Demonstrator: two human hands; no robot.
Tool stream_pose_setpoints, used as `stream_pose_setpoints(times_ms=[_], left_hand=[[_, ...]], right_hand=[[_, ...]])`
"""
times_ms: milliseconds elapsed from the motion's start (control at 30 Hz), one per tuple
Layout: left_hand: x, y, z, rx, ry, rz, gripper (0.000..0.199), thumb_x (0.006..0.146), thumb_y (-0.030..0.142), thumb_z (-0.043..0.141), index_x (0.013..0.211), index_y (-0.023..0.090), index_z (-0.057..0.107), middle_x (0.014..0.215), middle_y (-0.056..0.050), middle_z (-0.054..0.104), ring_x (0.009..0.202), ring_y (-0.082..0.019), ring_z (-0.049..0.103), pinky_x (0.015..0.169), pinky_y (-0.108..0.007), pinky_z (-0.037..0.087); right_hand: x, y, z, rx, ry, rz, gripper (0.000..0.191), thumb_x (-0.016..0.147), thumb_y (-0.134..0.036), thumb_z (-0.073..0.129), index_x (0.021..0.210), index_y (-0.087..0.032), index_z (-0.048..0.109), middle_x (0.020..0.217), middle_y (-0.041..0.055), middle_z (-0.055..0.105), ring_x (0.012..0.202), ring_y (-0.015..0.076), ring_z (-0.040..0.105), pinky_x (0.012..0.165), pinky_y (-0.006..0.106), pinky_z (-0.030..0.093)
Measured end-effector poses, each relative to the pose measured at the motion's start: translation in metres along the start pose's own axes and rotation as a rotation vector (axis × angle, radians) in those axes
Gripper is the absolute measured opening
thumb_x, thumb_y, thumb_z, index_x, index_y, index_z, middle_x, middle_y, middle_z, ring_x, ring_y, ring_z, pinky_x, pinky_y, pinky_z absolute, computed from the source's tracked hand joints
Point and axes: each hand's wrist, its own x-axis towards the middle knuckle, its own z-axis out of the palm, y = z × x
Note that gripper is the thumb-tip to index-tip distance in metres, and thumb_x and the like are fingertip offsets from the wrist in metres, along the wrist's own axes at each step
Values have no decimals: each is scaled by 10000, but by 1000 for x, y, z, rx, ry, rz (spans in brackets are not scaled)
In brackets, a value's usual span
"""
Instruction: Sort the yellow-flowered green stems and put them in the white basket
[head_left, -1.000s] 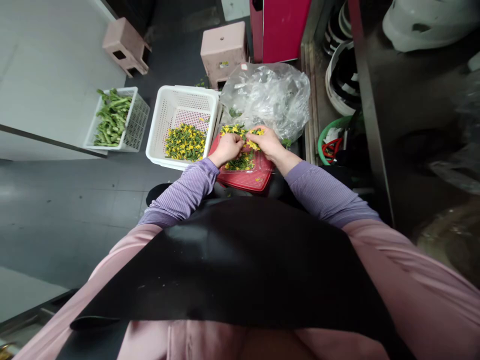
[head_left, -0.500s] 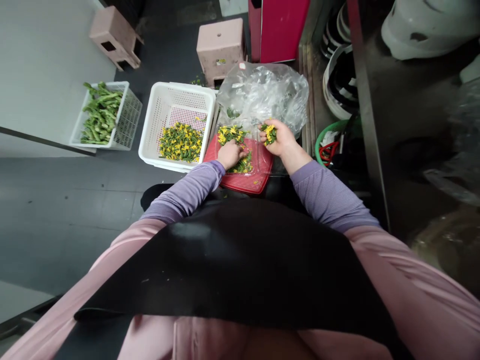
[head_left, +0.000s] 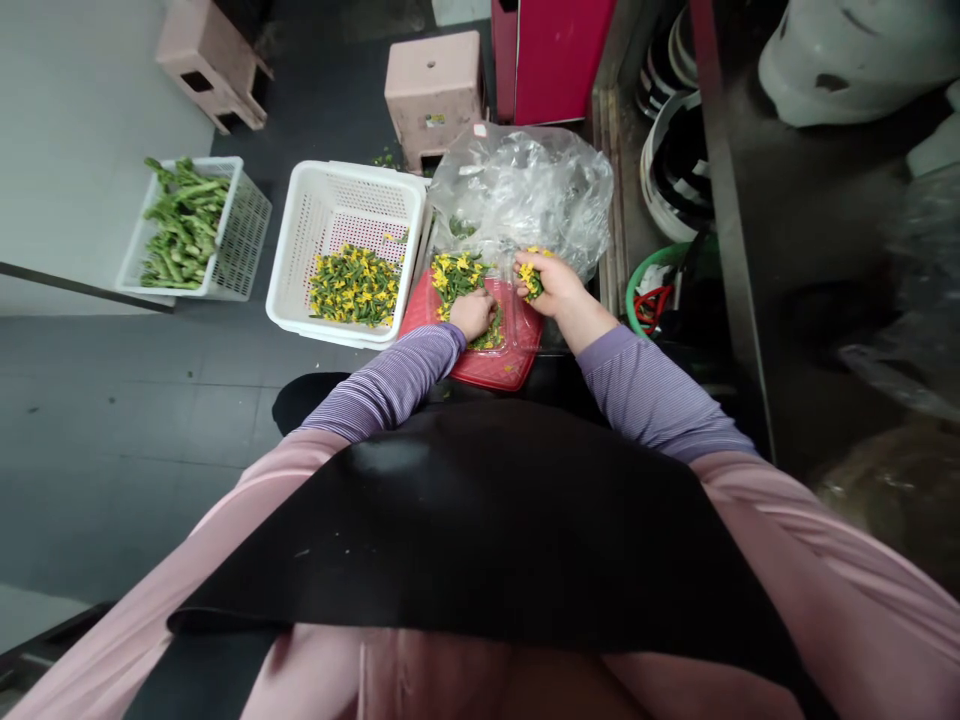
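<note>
Red tray [head_left: 493, 372] below; right hand [head_left: 556, 287] cups yellow flowers [head_left: 531, 282], left [head_left: 473, 314] curled beside loose pile.

"What's that bag [head_left: 525, 185] made of?"
"Clear plastic, crinkled and glossy. The clear tray [head_left: 489, 349] is shiny plastic too, over a ridged red plastic base [head_left: 487, 376]."
"And the white basket [head_left: 289, 255]?"
"Perforated plastic, smooth-rimmed. The apron [head_left: 487, 530] is smooth with a dull sheen; the striped sleeves [head_left: 390, 385] are matt cloth."
"That dark shelf [head_left: 795, 240]?"
"Probably metal, but it's dim there."
</note>
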Motion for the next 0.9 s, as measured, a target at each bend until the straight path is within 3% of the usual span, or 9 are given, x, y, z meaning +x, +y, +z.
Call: stream_pose_setpoints(times_ms=[100,300,633,767,900], left_hand=[[-2,7,-1,34,-16,-9,360,970,241,475,1208,128,720,1265,-170,653,1160,-275,658,960,-370,509],[-2,13,0,-3,-36,-57,368,954,250,497,1234,124,700,1310,-168,643,1131,-267,673,942,-345,517],[4,6,-2,-241,20,-150,256,930,266,561,962,164,793,1007,-115,755,938,-218,682,887,-305,497],[-10,-4,-14,-518,85,-295,173,872,235,656,842,131,791,794,-74,731,734,-164,629,771,-275,494],[-33,-8,-32,-932,182,-436,171,869,217,626,790,124,747,608,3,627,519,-87,447,558,-212,407]], right_hand=[[-3,-2,2,120,42,43,303,804,-235,761,784,-220,459,624,-56,529,542,84,524,451,202,382],[-5,-3,3,66,69,35,330,774,-259,785,787,-227,457,620,-49,538,562,109,542,465,224,408],[-7,-2,5,12,91,35,271,785,-223,760,761,-210,491,622,-32,546,546,106,537,444,217,384],[-7,3,5,-49,118,65,160,755,-162,739,754,-178,579,624,-11,593,543,115,536,461,233,412],[-4,18,7,-358,50,-28,140,684,-164,790,729,-180,658,619,-7,615,606,152,572,605,297,510]])
